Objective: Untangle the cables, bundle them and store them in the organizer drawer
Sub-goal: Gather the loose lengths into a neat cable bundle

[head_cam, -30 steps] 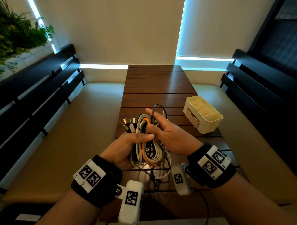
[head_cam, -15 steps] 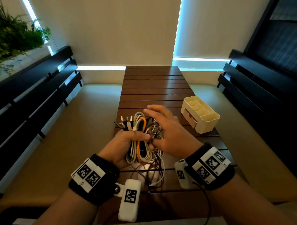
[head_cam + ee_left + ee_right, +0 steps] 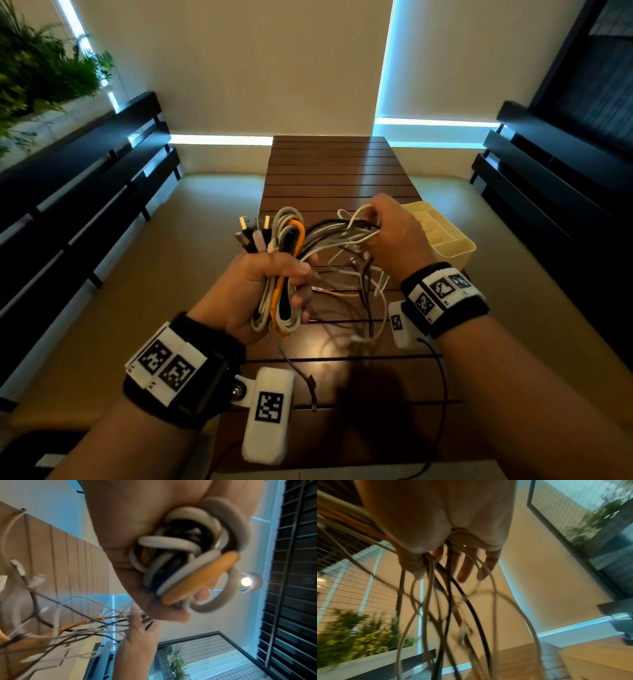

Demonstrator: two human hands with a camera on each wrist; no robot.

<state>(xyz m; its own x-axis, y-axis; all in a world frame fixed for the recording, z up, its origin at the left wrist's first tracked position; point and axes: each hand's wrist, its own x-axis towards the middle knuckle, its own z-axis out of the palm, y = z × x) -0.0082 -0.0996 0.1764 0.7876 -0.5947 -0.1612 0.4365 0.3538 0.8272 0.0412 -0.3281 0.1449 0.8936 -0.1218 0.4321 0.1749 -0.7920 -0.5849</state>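
Meanwhile organizer (image 3: 455, 248) beside hands; compartment contents unclear.

Both hands (image 3: 260, 291) (image 3: 394, 236) grip the cables (image 3: 284, 267) above the table (image 3: 329, 171)

my left grip (image 3: 260, 287) is fisted, fingers curled tight; my right grip (image 3: 394, 236) is raised, fingers hooked, wrists apart.

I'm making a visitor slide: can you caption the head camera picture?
Left hand grips a looped bundle of grey, orange and black cables while right hand pulls strands toward a cream plastic organizer.
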